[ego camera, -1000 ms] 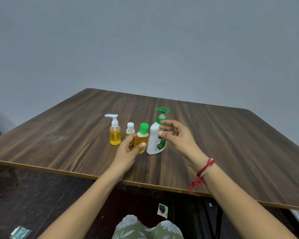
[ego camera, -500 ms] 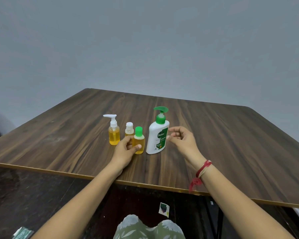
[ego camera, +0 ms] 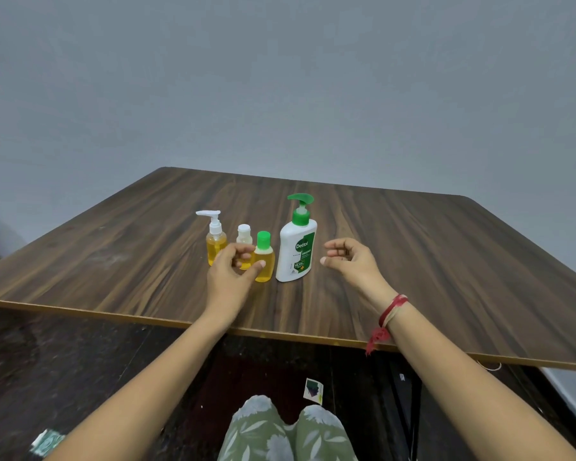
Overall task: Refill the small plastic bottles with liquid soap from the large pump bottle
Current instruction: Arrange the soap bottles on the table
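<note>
The large white pump bottle (ego camera: 296, 249) with a green pump stands upright on the wooden table (ego camera: 429, 261). To its left stand three small bottles of yellow liquid: a green-capped one (ego camera: 265, 272), a white-capped one (ego camera: 244, 233) behind it, and one with a white pump (ego camera: 215, 242). My left hand (ego camera: 231, 272) is curled in a C beside the green-capped bottle, with the thumb tip touching its left side and the fingers in front of the white-capped one. My right hand (ego camera: 351, 261) hovers just right of the pump bottle, loosely curled and holding nothing.
The table's near edge (ego camera: 113, 316) runs across below my wrists. A red thread (ego camera: 391, 309) circles my right wrist. Below are my knees (ego camera: 286, 430), a dark floor, a paper scrap (ego camera: 313, 389) and a packet (ego camera: 47, 440).
The green-capped bottle went from lifted in my left hand to standing on the table, and the grip has loosened. My right hand has drawn back to the right, away from the pump bottle.
</note>
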`<state>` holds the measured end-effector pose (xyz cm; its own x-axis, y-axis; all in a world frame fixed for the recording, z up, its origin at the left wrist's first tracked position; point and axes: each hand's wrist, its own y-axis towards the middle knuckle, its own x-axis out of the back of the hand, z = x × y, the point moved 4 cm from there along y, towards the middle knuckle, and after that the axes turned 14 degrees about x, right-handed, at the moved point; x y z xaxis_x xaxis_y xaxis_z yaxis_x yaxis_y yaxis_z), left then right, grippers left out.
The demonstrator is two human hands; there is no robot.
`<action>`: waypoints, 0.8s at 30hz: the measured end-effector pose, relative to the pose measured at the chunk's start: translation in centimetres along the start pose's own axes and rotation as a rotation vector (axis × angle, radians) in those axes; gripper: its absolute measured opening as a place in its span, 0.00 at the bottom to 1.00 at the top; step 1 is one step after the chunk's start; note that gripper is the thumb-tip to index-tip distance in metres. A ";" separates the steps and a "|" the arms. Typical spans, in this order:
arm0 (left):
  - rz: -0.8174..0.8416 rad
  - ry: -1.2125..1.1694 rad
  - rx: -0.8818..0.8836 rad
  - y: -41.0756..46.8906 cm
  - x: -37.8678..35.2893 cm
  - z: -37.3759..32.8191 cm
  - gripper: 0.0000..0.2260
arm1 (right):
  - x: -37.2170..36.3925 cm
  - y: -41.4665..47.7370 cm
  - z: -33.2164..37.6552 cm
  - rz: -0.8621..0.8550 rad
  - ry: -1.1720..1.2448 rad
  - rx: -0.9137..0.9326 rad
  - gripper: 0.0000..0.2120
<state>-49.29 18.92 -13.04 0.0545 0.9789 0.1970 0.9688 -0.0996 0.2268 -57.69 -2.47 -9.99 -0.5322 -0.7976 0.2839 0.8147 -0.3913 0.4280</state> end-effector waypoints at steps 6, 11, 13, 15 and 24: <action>-0.072 0.278 -0.102 -0.4 -0.7 -3.7 0.14 | -0.1 -0.4 1.7 -0.041 -0.015 0.042 0.13; -0.089 0.386 -0.105 0.3 -1.9 -5.2 0.18 | -0.4 1.1 1.7 -0.069 -0.067 0.038 0.17; -0.100 0.432 -0.116 1.0 -2.4 -5.2 0.20 | -0.6 2.0 1.3 -0.036 -0.072 0.029 0.23; -0.067 0.459 -0.112 2.0 -3.1 -4.8 0.25 | -0.8 3.0 0.6 0.048 -0.047 0.015 0.30; 0.038 0.735 -0.078 5.0 -4.7 -4.5 0.25 | -2.6 9.5 -3.0 0.627 0.226 0.008 0.29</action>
<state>-45.79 13.02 -8.50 -0.1145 0.6054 0.7877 0.9481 -0.1701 0.2685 -47.89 -5.48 -9.29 0.1039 -0.9500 0.2944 0.9521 0.1806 0.2467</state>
